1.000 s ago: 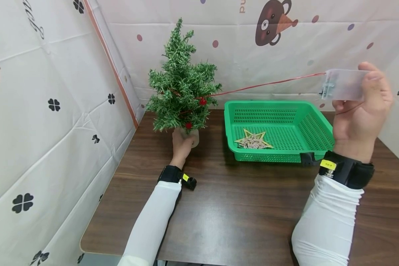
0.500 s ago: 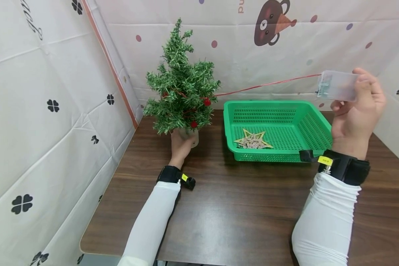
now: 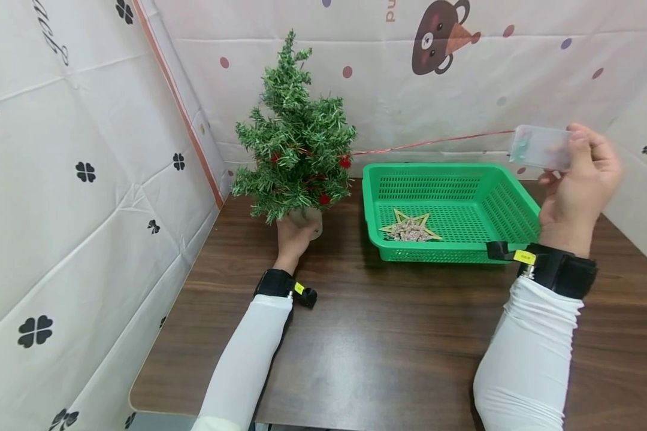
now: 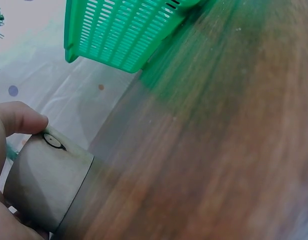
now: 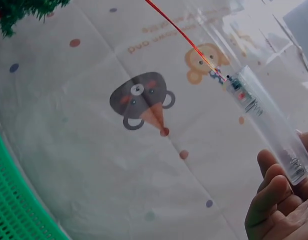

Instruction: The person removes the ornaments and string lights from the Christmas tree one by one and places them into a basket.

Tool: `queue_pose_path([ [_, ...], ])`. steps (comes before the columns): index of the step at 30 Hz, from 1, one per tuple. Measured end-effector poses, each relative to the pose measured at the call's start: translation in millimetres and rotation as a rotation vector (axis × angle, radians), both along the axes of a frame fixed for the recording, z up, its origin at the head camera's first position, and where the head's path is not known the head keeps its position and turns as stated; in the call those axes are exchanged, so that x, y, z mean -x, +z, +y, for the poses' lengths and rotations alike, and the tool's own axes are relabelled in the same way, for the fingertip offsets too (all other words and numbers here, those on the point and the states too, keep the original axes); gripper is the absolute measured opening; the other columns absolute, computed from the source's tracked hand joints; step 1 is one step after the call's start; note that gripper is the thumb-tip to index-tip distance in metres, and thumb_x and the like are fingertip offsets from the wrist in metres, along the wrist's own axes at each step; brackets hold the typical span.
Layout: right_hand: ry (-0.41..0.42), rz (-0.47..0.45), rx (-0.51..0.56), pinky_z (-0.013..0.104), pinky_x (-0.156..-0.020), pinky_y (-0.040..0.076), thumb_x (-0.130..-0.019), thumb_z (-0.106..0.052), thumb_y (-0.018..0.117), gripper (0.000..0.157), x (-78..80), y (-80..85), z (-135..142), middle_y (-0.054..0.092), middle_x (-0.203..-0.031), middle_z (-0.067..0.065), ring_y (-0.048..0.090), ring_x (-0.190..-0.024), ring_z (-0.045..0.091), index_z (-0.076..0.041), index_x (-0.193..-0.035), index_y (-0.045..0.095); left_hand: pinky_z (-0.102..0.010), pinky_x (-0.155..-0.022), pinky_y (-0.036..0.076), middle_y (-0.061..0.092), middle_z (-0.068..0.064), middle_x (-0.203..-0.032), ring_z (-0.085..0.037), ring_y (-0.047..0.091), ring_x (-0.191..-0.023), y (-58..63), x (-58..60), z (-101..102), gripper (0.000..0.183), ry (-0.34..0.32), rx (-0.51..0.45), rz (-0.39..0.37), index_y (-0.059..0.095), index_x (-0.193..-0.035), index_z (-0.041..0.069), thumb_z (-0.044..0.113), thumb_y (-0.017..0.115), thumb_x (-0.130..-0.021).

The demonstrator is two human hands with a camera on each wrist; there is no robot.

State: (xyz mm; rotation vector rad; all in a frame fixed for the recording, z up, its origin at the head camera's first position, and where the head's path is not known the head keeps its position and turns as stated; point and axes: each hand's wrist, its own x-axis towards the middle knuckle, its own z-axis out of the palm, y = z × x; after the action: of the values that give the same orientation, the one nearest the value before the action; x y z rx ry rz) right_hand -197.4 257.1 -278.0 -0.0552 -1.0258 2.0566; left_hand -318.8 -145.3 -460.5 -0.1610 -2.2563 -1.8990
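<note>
A small green Christmas tree (image 3: pixel 296 131) with red ornaments stands at the back left of the table. My left hand (image 3: pixel 293 239) grips its round pale base (image 4: pixel 48 175), thumb and fingers on either side. Off to the right, my right hand (image 3: pixel 584 185) pinches a clear plastic battery box (image 3: pixel 541 148) by one end, raised above the table. Springs and a small circuit show inside the box in the right wrist view. From its other end a thin red wire (image 3: pixel 437 141) runs nearly taut to the tree, where part of it is hidden among the branches.
A green plastic basket (image 3: pixel 442 254) sits on the brown table (image 3: pixel 388 335) between the tree and my right arm. Inside it lies a gold star (image 3: pixel 412 226) with glittery pieces. Printed cloth (image 3: pixel 388 102) hangs close behind and along the left.
My right hand has lowered a little and shifted slightly left with the battery box. The tree has turned on its base, its red ornaments moving right, while my left hand stays at the base.
</note>
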Motion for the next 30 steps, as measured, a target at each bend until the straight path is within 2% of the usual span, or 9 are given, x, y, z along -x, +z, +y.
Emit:
queue_pose_path([
  [5, -0.043, -0.086, -0.088, 0.018, -0.04, 0.041, -0.088, -0.013, 0.081, 0.029, 2.5, -6.3, 0, 0.062, -0.105, 0.007, 0.056, -0.077, 0.017, 0.004, -0.111, 0.073, -0.045, -0.124, 0.029, 0.021, -0.009, -0.167, -0.029, 0.026, -0.154, 0.7, 0.4, -1, 0.089, 0.0, 0.028, 0.001, 0.023, -0.162, 0.019, 0.01, 0.073, -0.09],
  [11, -0.075, -0.287, -0.285, 0.015, -0.043, 0.041, -0.093, -0.014, 0.075, 0.018, 6.7, -17.8, -4, 0.066, -0.089, 0.001, 0.05, -0.059, 0.011, -0.005, -0.109, 0.076, -0.048, -0.121, 0.032, 0.031, -0.011, -0.162, -0.031, 0.032, -0.15, 2.6, 0.1, -2, 0.073, -0.03, 0.013, -0.026, 0.036, -0.157, 0.015, 0.01, 0.07, -0.092],
  [15, -0.052, -0.362, -0.387, 0.014, -0.047, 0.042, -0.095, -0.017, 0.072, 0.022, 8.9, -24.3, -5, 0.066, -0.095, -0.002, 0.053, -0.069, 0.01, -0.007, -0.114, 0.075, -0.049, -0.119, 0.036, 0.032, -0.014, -0.161, -0.033, 0.035, -0.148, 2.2, 0.2, -2, 0.069, -0.035, 0.02, -0.055, 0.039, -0.155, 0.013, 0.013, 0.07, -0.093],
  [19, -0.018, -0.475, -0.464, 0.013, -0.052, 0.044, -0.097, -0.025, 0.071, 0.026, 9.4, -27.7, -2, 0.063, -0.104, -0.007, 0.053, -0.08, 0.01, -0.012, -0.12, 0.074, -0.049, -0.115, 0.04, 0.034, -0.014, -0.16, -0.033, 0.037, -0.146, 2.2, 0.4, -2, 0.062, -0.032, 0.029, -0.059, 0.046, -0.149, 0.011, 0.015, 0.071, -0.093],
  [22, -0.011, -0.544, -0.511, 0.013, -0.053, 0.045, -0.098, -0.029, 0.069, 0.028, 9.8, -29.6, -1, 0.061, -0.106, -0.009, 0.052, -0.083, 0.01, -0.015, -0.122, 0.073, -0.049, -0.114, 0.04, 0.033, -0.014, -0.16, -0.034, 0.037, -0.145, 2.4, -0.2, -1, 0.059, -0.027, 0.033, -0.065, 0.049, -0.147, 0.01, 0.017, 0.071, -0.093],
  [25, -0.013, -0.568, -0.516, 0.013, -0.053, 0.045, -0.098, -0.031, 0.069, 0.03, 9.5, -30.7, 0, 0.061, -0.106, -0.009, 0.053, -0.084, 0.01, -0.016, -0.123, 0.073, -0.048, -0.116, 0.038, 0.029, -0.014, -0.162, -0.034, 0.035, -0.148, 2.2, -1.0, -1, 0.066, -0.035, 0.0, -0.068, 0.042, -0.152, 0.012, 0.015, 0.071, -0.093],
  [27, -0.018, -0.555, -0.492, 0.013, -0.053, 0.045, -0.097, -0.03, 0.07, 0.03, 8.8, -30.6, 0, 0.061, -0.106, -0.009, 0.053, -0.083, 0.01, -0.015, -0.123, 0.073, -0.045, -0.114, 0.039, 0.035, -0.015, -0.159, -0.034, 0.039, -0.144, 1.8, -1.4, -1, 0.066, -0.044, -0.026, -0.061, 0.041, -0.152, 0.011, 0.013, 0.07, -0.093],
  [29, -0.027, -0.532, -0.458, 0.013, -0.052, 0.045, -0.097, -0.029, 0.07, 0.029, 7.8, -30.1, 0, 0.061, -0.105, -0.007, 0.054, -0.08, 0.009, -0.014, -0.122, 0.073, -0.043, -0.115, 0.038, 0.038, -0.013, -0.157, -0.031, 0.041, -0.142, 1.1, -0.1, -1, 0.071, -0.048, -0.047, -0.019, 0.038, -0.153, 0.014, 0.01, 0.072, -0.092],
  [30, -0.036, -0.52, -0.444, 0.013, -0.051, 0.045, -0.097, -0.027, 0.07, 0.027, 7.1, -29.5, 0, 0.061, -0.104, -0.007, 0.053, -0.077, 0.009, -0.013, -0.12, 0.073, -0.041, -0.11, 0.04, 0.039, -0.013, -0.154, -0.031, 0.045, -0.138, 0.6, 0.6, -2, 0.069, -0.05, -0.06, -0.005, 0.039, -0.152, 0.013, 0.008, 0.072, -0.091],
])
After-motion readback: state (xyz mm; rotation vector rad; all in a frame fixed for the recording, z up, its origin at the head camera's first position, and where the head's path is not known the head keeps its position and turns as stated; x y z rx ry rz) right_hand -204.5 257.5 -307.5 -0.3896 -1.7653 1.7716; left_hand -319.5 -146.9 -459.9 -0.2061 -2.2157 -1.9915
